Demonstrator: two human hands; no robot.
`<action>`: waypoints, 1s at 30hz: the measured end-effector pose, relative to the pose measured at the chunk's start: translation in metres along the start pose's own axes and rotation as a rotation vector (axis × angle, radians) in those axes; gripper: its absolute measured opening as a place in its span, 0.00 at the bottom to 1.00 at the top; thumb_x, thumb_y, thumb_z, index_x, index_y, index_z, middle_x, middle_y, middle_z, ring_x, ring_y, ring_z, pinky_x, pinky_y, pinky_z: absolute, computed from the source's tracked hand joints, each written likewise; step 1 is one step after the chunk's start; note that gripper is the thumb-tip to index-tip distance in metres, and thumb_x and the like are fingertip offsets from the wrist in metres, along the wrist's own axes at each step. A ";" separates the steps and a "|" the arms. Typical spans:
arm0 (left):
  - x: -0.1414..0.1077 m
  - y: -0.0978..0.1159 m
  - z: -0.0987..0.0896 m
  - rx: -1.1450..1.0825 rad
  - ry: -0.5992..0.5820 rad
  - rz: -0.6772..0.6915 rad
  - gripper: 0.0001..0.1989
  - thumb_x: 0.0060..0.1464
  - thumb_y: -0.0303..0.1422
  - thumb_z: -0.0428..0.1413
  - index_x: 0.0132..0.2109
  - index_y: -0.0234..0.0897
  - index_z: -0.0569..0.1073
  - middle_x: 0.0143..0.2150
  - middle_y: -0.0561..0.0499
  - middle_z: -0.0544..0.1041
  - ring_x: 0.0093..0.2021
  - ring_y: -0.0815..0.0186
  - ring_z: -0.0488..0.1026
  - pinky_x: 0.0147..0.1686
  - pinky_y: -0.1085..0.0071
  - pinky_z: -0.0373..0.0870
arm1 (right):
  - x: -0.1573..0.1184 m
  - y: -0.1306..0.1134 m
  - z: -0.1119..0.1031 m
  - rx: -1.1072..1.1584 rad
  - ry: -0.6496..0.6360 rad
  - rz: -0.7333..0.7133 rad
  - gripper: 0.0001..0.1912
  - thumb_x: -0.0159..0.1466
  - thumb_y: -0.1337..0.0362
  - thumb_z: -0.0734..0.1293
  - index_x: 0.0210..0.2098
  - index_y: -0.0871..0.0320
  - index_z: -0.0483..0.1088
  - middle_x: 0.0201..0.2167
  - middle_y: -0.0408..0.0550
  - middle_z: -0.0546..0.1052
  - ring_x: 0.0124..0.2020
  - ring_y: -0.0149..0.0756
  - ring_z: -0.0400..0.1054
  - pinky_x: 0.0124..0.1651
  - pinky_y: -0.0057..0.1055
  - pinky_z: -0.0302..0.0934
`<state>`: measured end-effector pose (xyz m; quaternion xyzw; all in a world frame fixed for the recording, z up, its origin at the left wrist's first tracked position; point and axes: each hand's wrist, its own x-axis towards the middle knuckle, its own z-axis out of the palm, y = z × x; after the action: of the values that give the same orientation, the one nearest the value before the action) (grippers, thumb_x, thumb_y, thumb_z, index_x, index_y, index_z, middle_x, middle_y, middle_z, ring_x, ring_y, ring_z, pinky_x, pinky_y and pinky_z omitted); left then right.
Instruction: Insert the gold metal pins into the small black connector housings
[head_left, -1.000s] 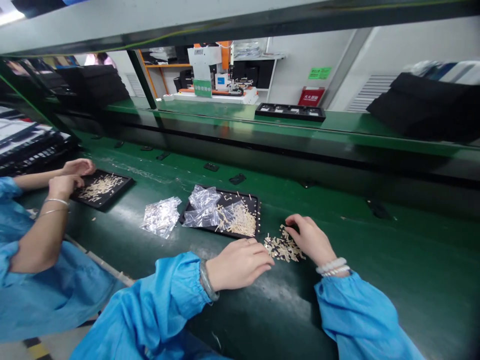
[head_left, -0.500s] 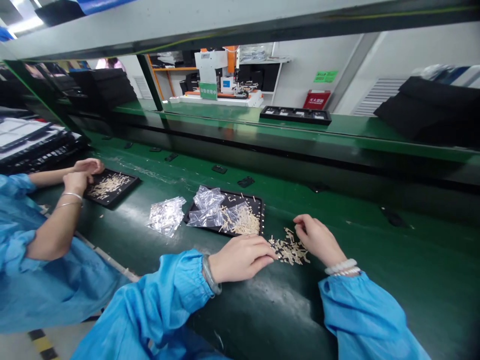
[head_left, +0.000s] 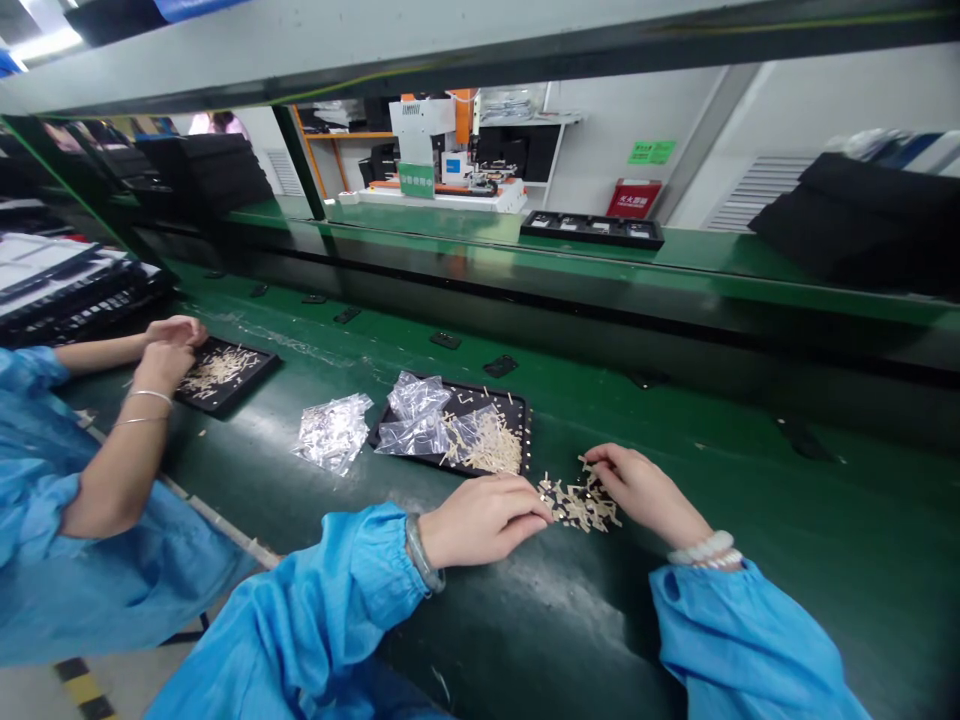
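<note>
A loose pile of small beige strips [head_left: 589, 510] lies on the green work surface between my hands. My left hand [head_left: 487, 518] rests at the pile's left edge, its fingers pressed together; whatever is between the tips is too small to make out. Over the pile's upper right side, my right hand [head_left: 649, 492] is closed in a pinch, its fingertips among the strips. Just beyond my left hand sits a black tray [head_left: 517, 410] with more beige strips [head_left: 495, 445] and clear plastic bags [head_left: 412, 425] in it.
More clear bags [head_left: 334, 432] lie left of the tray. At far left a co-worker's hands [head_left: 172, 350] are at another black tray [head_left: 259, 375] of strips. Flat black parts [head_left: 500, 366] lie in a row further back. A low ledge [head_left: 480, 285] runs behind them.
My right hand has come down and nearer, its fingertips now closer to the strips. My left hand has barely moved. The flat black parts have shifted slightly right.
</note>
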<state>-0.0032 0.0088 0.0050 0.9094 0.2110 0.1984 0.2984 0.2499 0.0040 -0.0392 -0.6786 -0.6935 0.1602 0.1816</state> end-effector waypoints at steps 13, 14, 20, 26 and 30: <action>0.018 0.002 0.024 -0.138 0.131 -0.230 0.12 0.57 0.34 0.50 0.46 0.36 0.70 0.36 0.50 0.73 0.31 0.69 0.69 0.35 0.73 0.66 | -0.036 -0.040 -0.024 0.643 -0.123 0.115 0.20 0.56 0.50 0.63 0.39 0.59 0.69 0.31 0.47 0.74 0.31 0.35 0.68 0.35 0.31 0.65; 0.020 0.003 0.028 -0.148 0.133 -0.251 0.13 0.55 0.35 0.51 0.46 0.36 0.70 0.35 0.50 0.73 0.30 0.69 0.68 0.34 0.73 0.66 | -0.040 -0.044 -0.022 0.695 -0.139 0.135 0.20 0.56 0.50 0.63 0.39 0.59 0.69 0.31 0.47 0.74 0.30 0.35 0.67 0.35 0.31 0.64; 0.021 0.008 0.044 -0.287 0.156 -0.315 0.09 0.54 0.35 0.53 0.37 0.36 0.74 0.33 0.52 0.74 0.29 0.71 0.68 0.31 0.76 0.64 | -0.055 -0.060 -0.004 0.879 -0.114 0.197 0.19 0.56 0.50 0.65 0.38 0.58 0.69 0.34 0.48 0.73 0.33 0.34 0.66 0.36 0.30 0.63; 0.015 0.000 0.049 -0.539 0.217 -0.480 0.11 0.52 0.35 0.53 0.35 0.33 0.76 0.29 0.51 0.77 0.27 0.71 0.70 0.29 0.78 0.65 | -0.055 -0.063 0.011 0.779 -0.033 0.145 0.19 0.58 0.48 0.61 0.36 0.58 0.70 0.30 0.47 0.73 0.31 0.35 0.67 0.34 0.30 0.63; 0.010 -0.004 0.045 -0.553 0.124 -0.495 0.12 0.48 0.39 0.57 0.34 0.33 0.77 0.28 0.52 0.77 0.28 0.70 0.70 0.30 0.77 0.65 | -0.056 -0.062 0.018 0.645 -0.014 0.053 0.14 0.61 0.52 0.60 0.31 0.56 0.68 0.27 0.44 0.73 0.30 0.34 0.67 0.36 0.29 0.63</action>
<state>0.0261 -0.0036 -0.0289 0.7022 0.3807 0.2244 0.5582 0.1879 -0.0530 -0.0280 -0.6026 -0.5904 0.3810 0.3783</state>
